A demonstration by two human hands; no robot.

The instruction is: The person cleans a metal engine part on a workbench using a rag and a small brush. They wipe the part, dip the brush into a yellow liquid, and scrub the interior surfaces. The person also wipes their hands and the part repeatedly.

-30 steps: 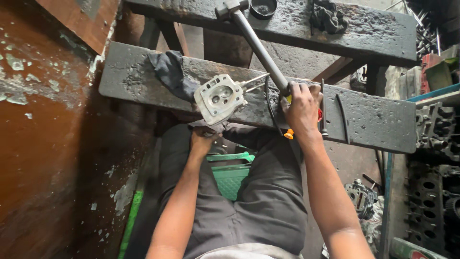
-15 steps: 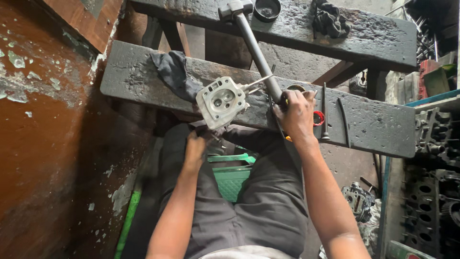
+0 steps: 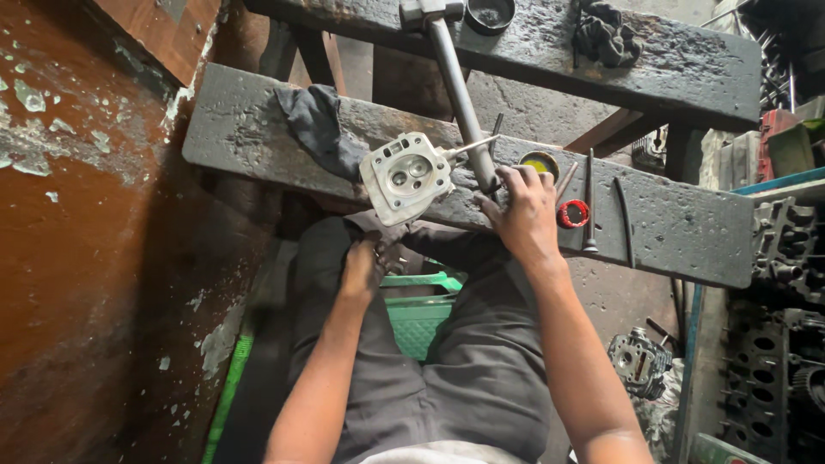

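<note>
Left hand point(image 3: 361, 268): fingers curled shut at the lower edge of the metal engine part point(image 3: 406, 176), which sits on the dark bench point(image 3: 670, 225). Right hand point(image 3: 522, 213), at 3 o'clock of the part: fingers closed around the base of the grey bar point(image 3: 460, 94).

We see a small grey metal engine head point(image 3: 406, 176) resting near the front edge of the dark, oil-stained bench point(image 3: 687, 232), tilted slightly, its machined face turned up toward us. That face shows two round valve openings side by side and bolt holes at the corners. A thin metal rod sticks out from its right side. Just to its right, a long grey metal bar point(image 3: 460, 90) lies across the bench, running up to the plank behind.
</note>
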